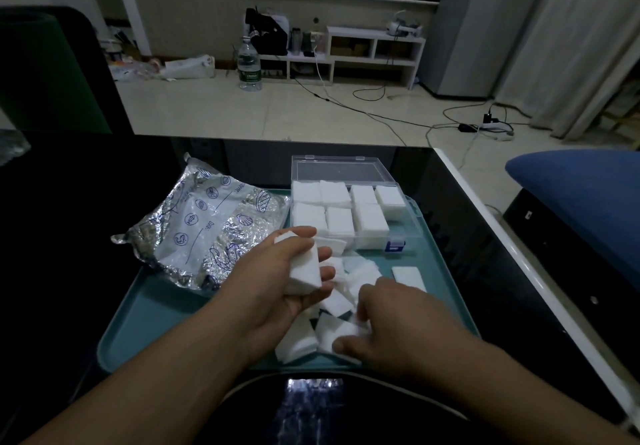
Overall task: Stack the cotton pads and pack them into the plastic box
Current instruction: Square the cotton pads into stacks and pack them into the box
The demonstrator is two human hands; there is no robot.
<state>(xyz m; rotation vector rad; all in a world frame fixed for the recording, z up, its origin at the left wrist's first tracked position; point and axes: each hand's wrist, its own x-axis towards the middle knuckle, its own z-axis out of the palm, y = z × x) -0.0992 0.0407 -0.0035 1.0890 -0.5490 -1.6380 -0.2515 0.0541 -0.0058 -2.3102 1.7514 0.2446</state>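
My left hand [277, 281] grips a thick stack of white cotton pads [306, 271] above the teal tray [156, 309]. My right hand [391, 320] pinches a loose cotton pad [337, 332] from the scattered pile [349, 281] on the tray's middle. One single pad [408, 278] lies apart to the right. The clear plastic box [414, 216] stands open at the tray's far right corner, its lid [341, 169] tipped back, with several stacks of pads [339, 210] filling its compartments.
A crumpled silver foil bag [204, 226] lies on the tray's far left corner and the black table [69, 202]. The table's white edge [491, 222] runs along the right. A blue seat [581, 195] stands beyond it.
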